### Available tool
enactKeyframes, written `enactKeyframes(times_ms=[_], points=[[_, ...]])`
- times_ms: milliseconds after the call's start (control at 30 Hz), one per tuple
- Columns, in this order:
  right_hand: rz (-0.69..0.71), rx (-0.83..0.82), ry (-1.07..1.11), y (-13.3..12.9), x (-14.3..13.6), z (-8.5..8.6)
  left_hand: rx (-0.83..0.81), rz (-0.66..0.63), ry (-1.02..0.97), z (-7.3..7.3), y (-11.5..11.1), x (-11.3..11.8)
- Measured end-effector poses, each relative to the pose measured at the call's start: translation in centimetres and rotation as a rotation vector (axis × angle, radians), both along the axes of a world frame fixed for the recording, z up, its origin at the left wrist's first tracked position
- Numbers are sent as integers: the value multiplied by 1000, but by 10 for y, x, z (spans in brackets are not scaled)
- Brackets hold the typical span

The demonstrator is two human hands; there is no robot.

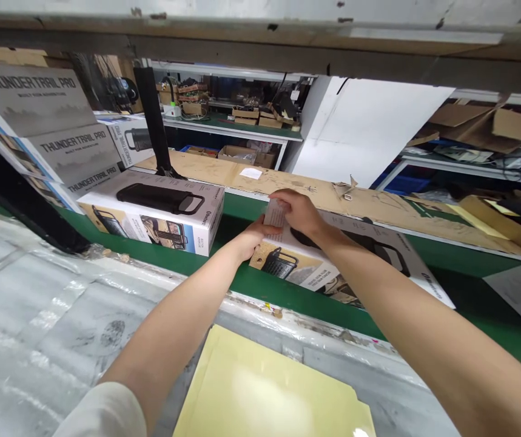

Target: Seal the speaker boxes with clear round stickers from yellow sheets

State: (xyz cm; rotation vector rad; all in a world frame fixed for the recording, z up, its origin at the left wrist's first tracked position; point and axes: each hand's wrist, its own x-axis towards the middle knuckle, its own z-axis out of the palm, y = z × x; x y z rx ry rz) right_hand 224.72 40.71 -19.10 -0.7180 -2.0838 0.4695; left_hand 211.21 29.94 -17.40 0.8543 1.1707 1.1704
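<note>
A white printed carton, with a black speaker-like device pictured on it, lies on the green surface in front of me. At its left end is a panel or sheet of small grey text; whether it is a flap or a separate paper, I cannot tell. My left hand grips that end low down, thumb on the text panel and other fingers mostly hidden. My right hand is closed over the far corner of the same panel, fingers curled. Another such carton stands to the left, apart from both hands.
Stacked grey-topped cartons stand at the far left beside slanting black posts. Pale yellow sheets lie on the plastic-covered near table. A metal beam crosses overhead. Shelves with open boxes are behind.
</note>
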Motion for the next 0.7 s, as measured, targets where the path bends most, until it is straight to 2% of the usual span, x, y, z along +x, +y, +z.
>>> enactKeyframes(times_ms=[100,167,233,300,400,467,567,700], points=[[128,74,-171,-9,-2,11,1,-18,-6,-5,2,-3],[140,112,-313,-11,-9,20,10,-6,-6,-9,4,-4],[97,123,-400,-10,-16,27,31,14,-3,-11,3,-4],[15,92,-386,-12,-17,29,55,23,1,-10,1,-3],[-144,28,-327,-33,4,16,111,-32,84,-5,-5,-2],[-222,-20,-309,-66,33,0,134,-67,141,-1,-8,-3],[-259,-49,-258,-140,84,-28,115,-82,239,2,-9,-6],[-183,2,-115,-248,130,-55,-1,-58,698,10,-10,-8]])
